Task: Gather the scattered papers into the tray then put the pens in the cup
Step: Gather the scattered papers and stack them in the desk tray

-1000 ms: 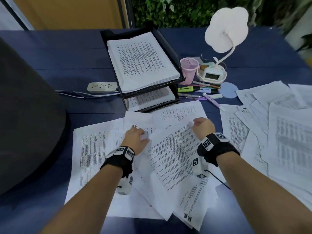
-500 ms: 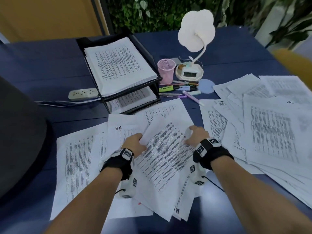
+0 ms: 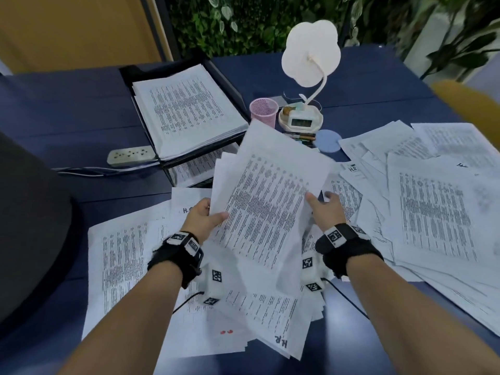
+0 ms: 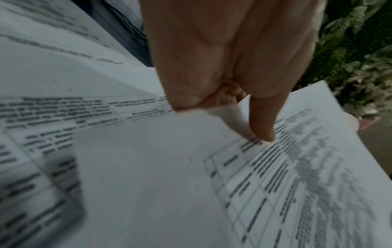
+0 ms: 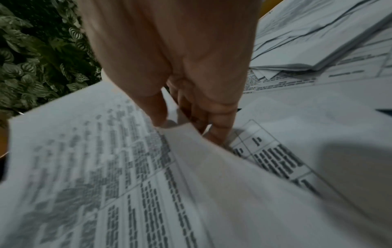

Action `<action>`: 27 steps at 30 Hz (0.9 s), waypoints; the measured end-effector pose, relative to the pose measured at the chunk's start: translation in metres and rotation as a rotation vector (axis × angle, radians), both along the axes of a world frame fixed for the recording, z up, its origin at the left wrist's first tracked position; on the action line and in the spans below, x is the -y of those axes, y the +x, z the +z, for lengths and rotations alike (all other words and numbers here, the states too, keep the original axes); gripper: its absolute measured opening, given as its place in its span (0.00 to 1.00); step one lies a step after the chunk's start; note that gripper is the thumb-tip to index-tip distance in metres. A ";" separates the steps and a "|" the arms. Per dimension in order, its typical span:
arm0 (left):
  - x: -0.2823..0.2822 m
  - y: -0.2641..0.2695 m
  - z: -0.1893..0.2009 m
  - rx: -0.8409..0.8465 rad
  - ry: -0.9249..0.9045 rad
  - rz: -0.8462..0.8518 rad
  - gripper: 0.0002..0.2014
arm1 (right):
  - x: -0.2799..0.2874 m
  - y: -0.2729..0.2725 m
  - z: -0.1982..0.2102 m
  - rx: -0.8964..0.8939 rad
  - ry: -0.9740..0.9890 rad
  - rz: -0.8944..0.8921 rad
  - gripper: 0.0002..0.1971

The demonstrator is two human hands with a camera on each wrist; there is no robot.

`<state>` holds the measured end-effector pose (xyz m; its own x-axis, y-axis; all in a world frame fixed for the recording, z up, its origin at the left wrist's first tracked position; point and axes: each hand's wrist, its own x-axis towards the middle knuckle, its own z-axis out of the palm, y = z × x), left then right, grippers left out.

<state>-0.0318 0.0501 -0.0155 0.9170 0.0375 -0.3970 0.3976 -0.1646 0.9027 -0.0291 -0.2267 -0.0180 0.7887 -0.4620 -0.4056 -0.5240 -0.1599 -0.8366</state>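
Observation:
I hold a bundle of printed papers (image 3: 270, 201) lifted and tilted above the table. My left hand (image 3: 208, 215) grips its left edge, thumb (image 4: 263, 127) on top. My right hand (image 3: 319, 201) pinches the right edge, thumb (image 5: 157, 110) above and fingers (image 5: 220, 129) below. The black two-tier tray (image 3: 224, 85) stands behind at the left with a paper stack on top. A pink mesh cup (image 3: 263, 109) stands to its right. Pens (image 3: 303, 136) lie beyond the bundle, mostly hidden by it. More loose papers (image 3: 433, 198) cover the right side, others (image 3: 121, 253) lie under my arms.
A white lamp (image 3: 311, 50) with a clock base (image 3: 300, 120) stands behind the cup, and a blue coaster (image 3: 328, 140) lies beside it. A power strip (image 3: 132, 155) lies left of the tray. A dark rounded object (image 3: 27, 226) fills the left edge.
Both hands were pressing sheets together flat on the table. They now grip the gathered bundle by its edges and have raised it, tilted toward the tray, covering most pens.

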 end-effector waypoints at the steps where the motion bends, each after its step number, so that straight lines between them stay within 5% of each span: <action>1: 0.003 0.001 -0.003 -0.017 -0.042 -0.008 0.13 | -0.002 -0.001 0.000 -0.004 0.035 0.068 0.27; 4: 0.014 0.000 -0.005 -0.132 -0.014 -0.136 0.25 | -0.003 -0.001 -0.004 -0.071 -0.044 0.233 0.17; 7: 0.021 0.002 -0.011 -0.196 0.171 -0.222 0.34 | 0.001 -0.002 -0.008 -0.167 -0.096 0.344 0.19; 12: 0.031 0.007 -0.012 -0.156 0.375 -0.424 0.31 | 0.007 0.000 -0.012 -0.175 -0.167 0.301 0.22; 17: 0.034 0.017 -0.016 -0.068 0.645 -0.187 0.23 | 0.018 0.007 -0.010 -0.238 -0.389 0.200 0.20; 23: 0.043 0.024 -0.022 -0.218 0.373 0.143 0.19 | 0.024 0.009 -0.010 -0.332 -0.407 0.335 0.21; 26: 0.043 0.025 -0.019 -0.215 0.354 0.101 0.08 | 0.026 0.011 -0.010 -0.321 -0.413 0.372 0.18; 27: 0.043 0.026 -0.019 -0.219 0.375 0.083 0.12 | 0.027 0.012 -0.011 -0.316 -0.408 0.374 0.14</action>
